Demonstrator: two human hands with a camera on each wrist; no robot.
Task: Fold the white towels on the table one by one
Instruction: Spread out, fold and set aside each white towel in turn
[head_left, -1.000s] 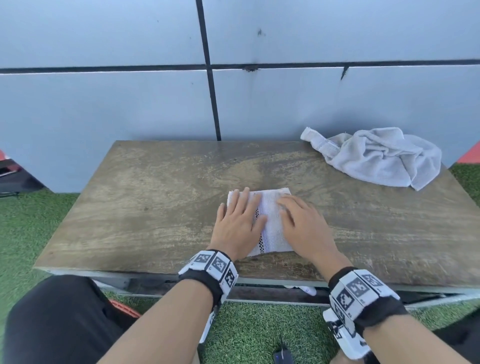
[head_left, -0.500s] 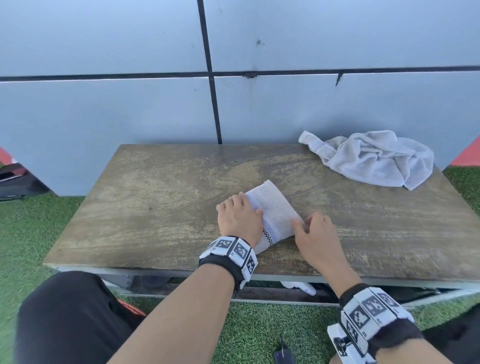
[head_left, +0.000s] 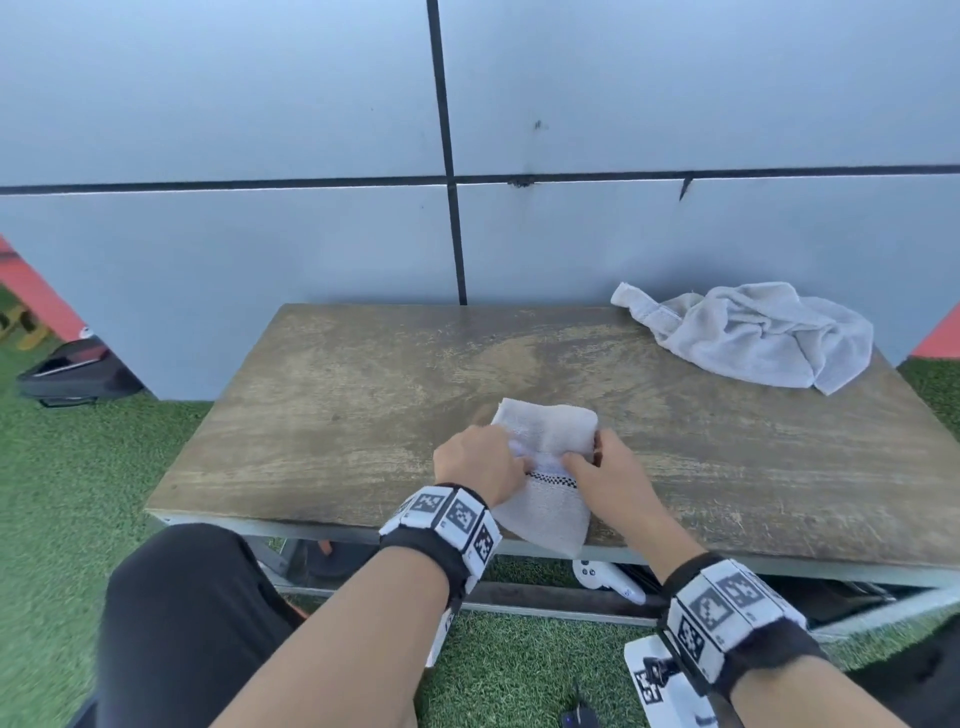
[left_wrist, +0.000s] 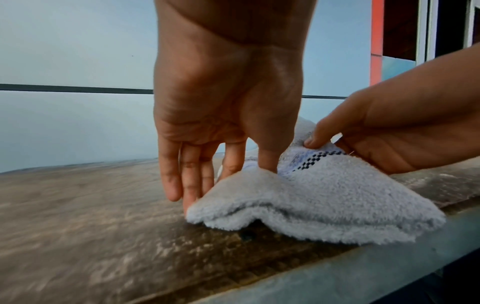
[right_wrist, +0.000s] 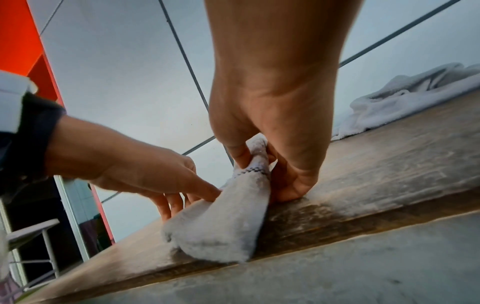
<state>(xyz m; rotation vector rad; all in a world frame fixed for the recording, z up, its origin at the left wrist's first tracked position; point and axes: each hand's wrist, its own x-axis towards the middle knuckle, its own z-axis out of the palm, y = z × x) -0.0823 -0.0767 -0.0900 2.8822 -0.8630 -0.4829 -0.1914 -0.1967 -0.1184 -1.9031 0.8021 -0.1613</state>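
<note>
A small folded white towel (head_left: 545, 431) with a black checked stripe lies near the front edge of the wooden table (head_left: 337, 415), its near end hanging slightly over that edge. My left hand (head_left: 498, 457) holds its left side, thumb pressed into the top and fingers down beside the edge (left_wrist: 228, 181). My right hand (head_left: 587, 457) pinches the right side at the stripe between thumb and fingers (right_wrist: 262, 172). The towel (left_wrist: 324, 197) humps up between the hands (right_wrist: 226, 224). A second, crumpled white towel (head_left: 753, 338) lies at the table's far right corner (right_wrist: 405, 100).
A grey panelled wall (head_left: 260, 234) stands right behind the table. Green artificial grass surrounds it. A white controller (head_left: 608, 577) lies under the table's front rail, a black case (head_left: 78, 369) sits on the ground at left, and my black-clad knee (head_left: 171, 613) is near the front left.
Both palms lay flat on the towel a second ago. Since then the towel has been turned and drawn toward the front edge, and both hands now grasp its sides.
</note>
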